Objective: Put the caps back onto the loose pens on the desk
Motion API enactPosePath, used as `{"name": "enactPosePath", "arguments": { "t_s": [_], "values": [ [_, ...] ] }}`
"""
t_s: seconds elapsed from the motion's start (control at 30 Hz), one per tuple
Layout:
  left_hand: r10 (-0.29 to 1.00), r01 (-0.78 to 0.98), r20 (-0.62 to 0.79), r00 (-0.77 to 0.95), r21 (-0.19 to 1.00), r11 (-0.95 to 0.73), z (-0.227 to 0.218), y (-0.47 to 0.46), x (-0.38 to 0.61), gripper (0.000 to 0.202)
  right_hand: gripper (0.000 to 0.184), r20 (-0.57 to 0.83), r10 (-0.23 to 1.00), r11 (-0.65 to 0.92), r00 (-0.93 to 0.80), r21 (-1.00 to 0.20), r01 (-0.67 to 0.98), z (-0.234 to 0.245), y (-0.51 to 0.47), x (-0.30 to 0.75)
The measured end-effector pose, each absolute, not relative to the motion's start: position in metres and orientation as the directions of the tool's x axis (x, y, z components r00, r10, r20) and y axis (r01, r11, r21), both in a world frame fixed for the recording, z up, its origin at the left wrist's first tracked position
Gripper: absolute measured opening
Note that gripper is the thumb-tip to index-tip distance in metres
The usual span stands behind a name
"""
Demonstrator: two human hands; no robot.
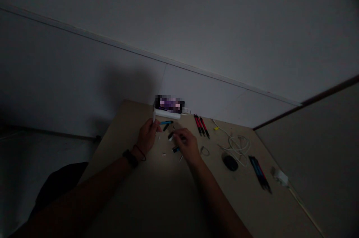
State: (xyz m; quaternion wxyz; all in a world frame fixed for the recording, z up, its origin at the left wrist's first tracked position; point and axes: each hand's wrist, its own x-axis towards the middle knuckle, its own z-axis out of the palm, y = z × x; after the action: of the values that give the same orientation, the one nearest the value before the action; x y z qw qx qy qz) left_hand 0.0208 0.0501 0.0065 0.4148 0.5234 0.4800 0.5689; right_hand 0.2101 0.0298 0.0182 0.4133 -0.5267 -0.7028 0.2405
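My left hand (147, 135) is closed on a thin pale stick-like piece (154, 114) that points upward. By its fingertips is a blue pen part (166, 122) with a dark end; whether the fingers touch it I cannot tell. My right hand (187, 144) pinches a small black piece (170, 135) with a pale end, just above the table. Under this hand lie a dark and blue pen part (175, 149) and a thin pale piece (181, 158). Another small pale bit (163, 154) rests between my hands. The dim light hides finer detail.
A lit phone (169, 105) leans at the back behind a white bar (167, 114). Red and black pens (201, 126), a white cable (237, 146), a black mouse (230, 162) and a bundle of blue and red pens (260, 173) lie to the right. Walls border the table (151, 193).
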Motion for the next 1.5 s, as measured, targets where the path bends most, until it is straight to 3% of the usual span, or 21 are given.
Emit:
{"name": "enactPosePath", "arguments": {
  "t_s": [0.13, 0.27, 0.53, 0.73, 0.9, 1.03, 1.13, 1.23, 1.5],
  "values": [
    [0.977, 0.053, 0.197, -0.084, 0.980, -0.193, 0.011, 0.047, 0.021, 0.043, 0.026, 0.342, 0.902, 0.415, -0.264, -0.511, 0.753, 0.008, 0.029, 0.209],
    [0.977, 0.103, 0.202, -0.067, 0.975, -0.195, 0.015, 0.045, 0.022, 0.043, 0.030, 0.330, 0.892, 0.426, -0.310, -0.378, 0.822, 0.003, 0.028, 0.209],
    [0.972, 0.144, 0.233, -0.030, 0.963, -0.227, 0.012, 0.045, 0.022, 0.039, 0.030, 0.322, 0.897, 0.402, -0.302, -0.315, 0.860, 0.002, 0.029, 0.205],
    [0.968, 0.179, 0.252, -0.009, 0.953, -0.246, 0.012, 0.045, 0.022, 0.037, 0.022, 0.346, 0.895, 0.409, -0.282, -0.379, 0.830, 0.005, 0.030, 0.201],
    [0.955, 0.232, 0.282, 0.092, 0.926, -0.296, 0.008, 0.044, 0.023, 0.035, 0.019, 0.422, 0.899, 0.405, -0.117, -0.698, 0.590, 0.017, 0.030, 0.206],
    [0.924, 0.303, 0.339, 0.178, 0.874, -0.379, 0.005, 0.042, 0.025, 0.029, 0.024, 0.272, 0.942, 0.240, 0.196, -0.956, 0.171, 0.030, 0.032, 0.213],
    [0.896, 0.342, 0.390, 0.212, 0.830, -0.441, 0.002, 0.040, 0.027, 0.023, 0.039, 0.130, 0.942, 0.174, 0.309, -0.978, -0.118, 0.038, 0.033, 0.217],
    [0.876, 0.365, 0.417, 0.241, 0.797, -0.480, 0.000, 0.039, 0.028, 0.018, 0.045, 0.080, 0.943, 0.176, 0.325, -0.944, -0.279, 0.045, 0.032, 0.217],
    [0.852, 0.370, 0.445, 0.275, 0.769, -0.521, -0.001, 0.040, 0.028, 0.020, 0.031, 0.139, 0.932, 0.269, 0.335, -0.883, -0.383, 0.057, 0.024, 0.217]
  ]
}}
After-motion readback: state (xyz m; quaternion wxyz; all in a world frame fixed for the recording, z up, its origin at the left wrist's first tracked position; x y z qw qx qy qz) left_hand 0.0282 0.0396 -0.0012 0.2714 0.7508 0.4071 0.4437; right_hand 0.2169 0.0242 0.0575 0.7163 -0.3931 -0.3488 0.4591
